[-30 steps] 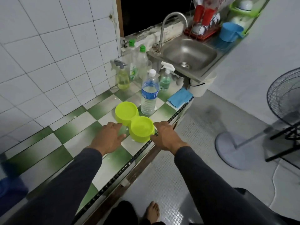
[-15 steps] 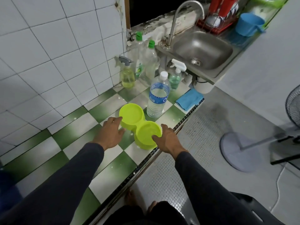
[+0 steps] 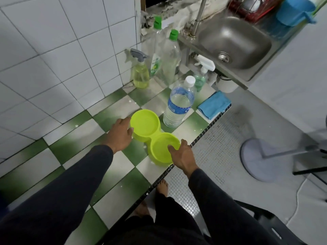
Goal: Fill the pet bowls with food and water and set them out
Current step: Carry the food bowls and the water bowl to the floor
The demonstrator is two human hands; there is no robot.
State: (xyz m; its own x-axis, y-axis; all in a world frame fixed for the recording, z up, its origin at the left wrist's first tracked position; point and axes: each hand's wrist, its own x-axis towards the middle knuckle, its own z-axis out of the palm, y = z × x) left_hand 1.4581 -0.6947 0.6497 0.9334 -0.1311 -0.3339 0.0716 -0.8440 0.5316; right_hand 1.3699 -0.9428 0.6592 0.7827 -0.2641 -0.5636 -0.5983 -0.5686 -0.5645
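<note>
A lime-green double pet bowl (image 3: pixel 146 124), both cups empty, sits on the green-and-white checkered counter (image 3: pixel 74 144) near its front edge. My left hand (image 3: pixel 121 134) holds the far cup's left side, thumb against the rim. My right hand (image 3: pixel 182 155) pinches the near cup's right rim, thumb inside the cup and fingers outside. A clear water bottle (image 3: pixel 178 107) with a blue label and white cap stands upright just behind the bowl, mostly full.
A folded blue cloth (image 3: pixel 214 105) lies at the counter's right end. Spray bottles (image 3: pixel 140 75) and tall green-capped bottles (image 3: pixel 168 55) stand by the tiled wall. Beyond them is a steel sink (image 3: pixel 233 43). A fan base (image 3: pixel 265 156) and a dark chair (image 3: pixel 265 220) are on the floor.
Both hands moved from resting beside the bowl to taking hold of its rims. The camera has tilted and moved closer over the counter.
</note>
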